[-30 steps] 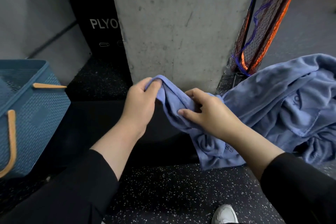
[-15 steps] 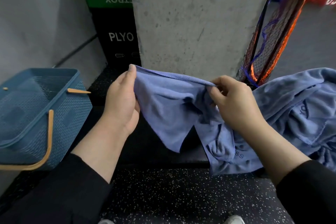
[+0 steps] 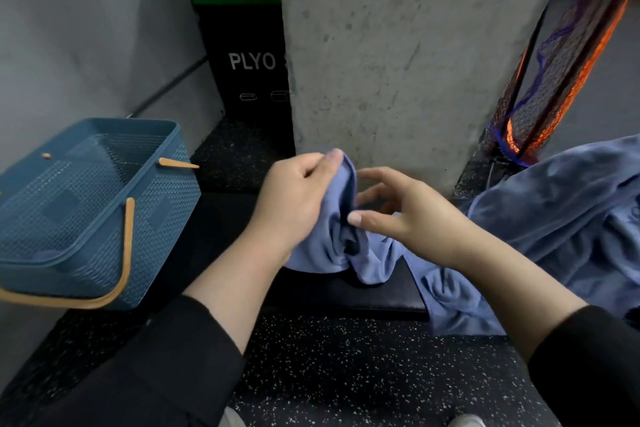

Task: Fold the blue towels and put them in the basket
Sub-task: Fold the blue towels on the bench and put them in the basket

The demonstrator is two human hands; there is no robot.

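Left hand (image 3: 294, 198): pinched on an upper corner of the blue towel (image 3: 332, 239), held above the black bench (image 3: 346, 291). Right hand (image 3: 408, 215): fingers spread, gripping nothing, just right of the hanging cloth. Towel bunched, draped downward and rightward toward the remaining pile (image 3: 568, 218). Opposite corner judged nearer the right hand. Basket (image 3: 145, 218) well apart to the left.
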